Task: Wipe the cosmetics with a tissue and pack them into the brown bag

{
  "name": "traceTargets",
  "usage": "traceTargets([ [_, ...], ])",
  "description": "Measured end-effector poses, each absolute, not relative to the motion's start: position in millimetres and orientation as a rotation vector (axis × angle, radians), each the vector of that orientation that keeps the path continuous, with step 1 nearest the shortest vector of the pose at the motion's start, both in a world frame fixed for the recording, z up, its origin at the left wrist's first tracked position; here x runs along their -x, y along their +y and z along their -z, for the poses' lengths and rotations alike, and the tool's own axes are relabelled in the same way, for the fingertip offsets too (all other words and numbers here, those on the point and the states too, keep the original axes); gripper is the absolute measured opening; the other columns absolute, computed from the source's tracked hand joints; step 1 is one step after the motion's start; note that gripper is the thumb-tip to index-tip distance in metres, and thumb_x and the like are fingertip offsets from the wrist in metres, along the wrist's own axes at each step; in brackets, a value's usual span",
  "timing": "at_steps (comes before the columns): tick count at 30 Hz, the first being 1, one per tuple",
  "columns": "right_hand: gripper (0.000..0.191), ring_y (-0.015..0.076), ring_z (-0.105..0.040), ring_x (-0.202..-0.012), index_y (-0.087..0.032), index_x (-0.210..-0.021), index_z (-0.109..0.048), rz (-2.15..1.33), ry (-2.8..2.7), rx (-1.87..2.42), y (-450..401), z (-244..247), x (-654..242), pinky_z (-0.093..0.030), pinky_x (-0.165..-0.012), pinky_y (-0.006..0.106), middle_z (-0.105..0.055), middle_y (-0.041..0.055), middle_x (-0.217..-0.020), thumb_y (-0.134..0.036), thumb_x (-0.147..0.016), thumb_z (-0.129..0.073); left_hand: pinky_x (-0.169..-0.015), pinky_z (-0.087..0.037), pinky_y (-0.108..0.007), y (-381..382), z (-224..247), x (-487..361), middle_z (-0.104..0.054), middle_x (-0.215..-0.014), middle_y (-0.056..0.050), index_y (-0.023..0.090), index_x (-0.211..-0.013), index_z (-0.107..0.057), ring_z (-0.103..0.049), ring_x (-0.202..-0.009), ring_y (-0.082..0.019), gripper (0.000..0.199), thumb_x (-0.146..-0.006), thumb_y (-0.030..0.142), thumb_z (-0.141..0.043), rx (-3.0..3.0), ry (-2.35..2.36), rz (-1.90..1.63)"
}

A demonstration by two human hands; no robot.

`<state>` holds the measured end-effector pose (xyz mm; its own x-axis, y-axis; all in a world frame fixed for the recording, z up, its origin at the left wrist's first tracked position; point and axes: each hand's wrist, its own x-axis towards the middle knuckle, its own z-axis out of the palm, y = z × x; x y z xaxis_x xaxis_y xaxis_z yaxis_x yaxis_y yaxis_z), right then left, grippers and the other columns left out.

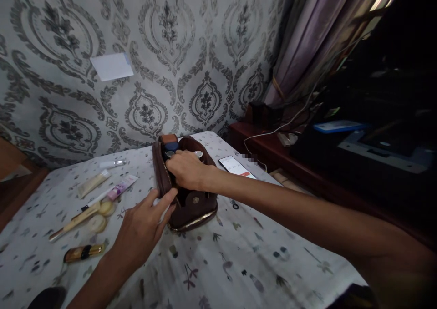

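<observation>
A dark brown zippered bag (193, 218) stands on the bed with its top unzipped. My right hand (187, 169) reaches into it, fingers curled downward; the fingertips and whatever they grasp are hidden. Beside that hand, a round silver-topped item (198, 154) and a dark blue item (171, 146) show inside the bag. My left hand (145, 220) grips the bag's near left edge between thumb and fingers.
Left of the bag lie a purple-white tube (122, 187), a beige tube (94, 183), brushes (77, 220), round sponges (98, 223) and a gold-capped bottle (83, 253). A phone (237, 167) lies to the right. Patterned wall (205, 49) rises behind.
</observation>
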<state>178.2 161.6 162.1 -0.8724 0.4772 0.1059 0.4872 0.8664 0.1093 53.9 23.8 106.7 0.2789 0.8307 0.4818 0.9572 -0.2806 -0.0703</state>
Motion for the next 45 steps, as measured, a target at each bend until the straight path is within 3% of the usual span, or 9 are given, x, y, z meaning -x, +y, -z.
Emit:
traceTargets([
  [8,0.016,0.0310,-0.064,-0.107,-0.011,-0.097,-0.070,0.250,-3.001,0.789,158,-165,-180,-0.044,-0.089,0.040,-0.074,0.0162,-0.100,-0.014,-0.086,-0.059,-0.049,-0.043,-0.026,23,-107,-54,-0.061,-0.091,-0.004,0.024,-0.129,-0.052,-0.065,-0.060,-0.016,0.038,-0.104,0.034,-0.025,2.218,-1.637,0.491],
  [15,0.021,0.0247,-0.066,-0.089,-0.012,-0.094,-0.071,0.172,-2.804,0.849,161,-184,-199,-0.043,-0.071,0.030,-0.073,0.0145,-0.091,-0.009,-0.088,-0.051,-0.048,-0.041,-0.025,21,-105,-52,-0.058,-0.089,-0.003,0.026,-0.136,-0.047,-0.063,-0.058,-0.016,0.038,-0.104,0.034,-0.028,2.228,-1.646,0.478],
  [19,0.022,0.0202,-0.064,-0.080,-0.015,-0.088,-0.070,0.025,-2.566,0.939,153,-200,-216,-0.037,-0.067,0.028,-0.073,0.0092,-0.087,-0.016,-0.094,-0.049,-0.049,-0.042,-0.024,21,-105,-53,-0.057,-0.087,-0.002,0.029,-0.140,-0.043,-0.062,-0.057,-0.015,0.040,-0.104,0.033,-0.029,2.224,-1.650,0.490],
  [27,0.031,0.0119,-0.050,-0.060,-0.018,-0.062,-0.051,-0.166,-2.283,0.585,120,-157,-229,-0.032,-0.060,0.024,-0.054,-0.0009,-0.062,-0.023,-0.093,-0.056,-0.059,-0.053,-0.027,0,-86,-53,-0.062,-0.095,-0.005,0.024,-0.142,-0.037,-0.067,-0.073,-0.018,0.040,-0.102,0.026,-0.033,2.281,-1.636,0.619],
  [31,0.040,0.0093,-0.040,-0.050,-0.020,-0.057,-0.042,-0.282,-2.264,0.353,94,-135,-223,-0.028,-0.053,0.025,-0.045,-0.0039,-0.054,-0.021,-0.095,-0.051,-0.065,-0.055,-0.028,-21,-70,-40,-0.065,-0.099,-0.007,0.019,-0.133,-0.046,-0.068,-0.079,-0.019,0.034,-0.100,0.022,-0.036,2.293,-1.726,0.626],
  [38,0.040,0.0122,-0.045,-0.052,-0.020,-0.058,-0.049,-0.391,-2.387,0.164,53,-100,-194,-0.031,-0.052,0.027,-0.049,-0.0007,-0.054,-0.021,-0.098,-0.046,-0.062,-0.051,-0.029,-52,-54,-12,-0.066,-0.081,-0.004,0.019,-0.095,-0.061,-0.067,-0.073,-0.020,0.018,-0.097,0.023,-0.043,2.187,-1.930,0.498],
  [42,0.041,0.0107,-0.043,-0.051,-0.020,-0.055,-0.041,-0.608,-2.396,0.188,38,-76,-174,-0.030,-0.053,0.025,-0.046,-0.0021,-0.053,-0.022,-0.096,-0.045,-0.060,-0.048,-0.030,-66,-56,5,-0.065,-0.071,-0.004,0.019,-0.081,-0.061,-0.065,-0.068,-0.021,0.027,-0.098,0.028,-0.041,2.024,-2.070,0.384],
  [45,0.043,0.0095,-0.038,-0.049,-0.020,-0.054,-0.031,-0.801,-2.408,0.311,30,-63,-161,-0.027,-0.053,0.024,-0.040,-0.0040,-0.051,-0.025,-0.093,-0.048,-0.066,-0.049,-0.031,-73,-65,28,-0.070,-0.080,-0.006,0.020,-0.084,-0.063,-0.067,-0.078,-0.022,0.032,-0.099,0.030,-0.037,1.882,-2.236,0.303],
])
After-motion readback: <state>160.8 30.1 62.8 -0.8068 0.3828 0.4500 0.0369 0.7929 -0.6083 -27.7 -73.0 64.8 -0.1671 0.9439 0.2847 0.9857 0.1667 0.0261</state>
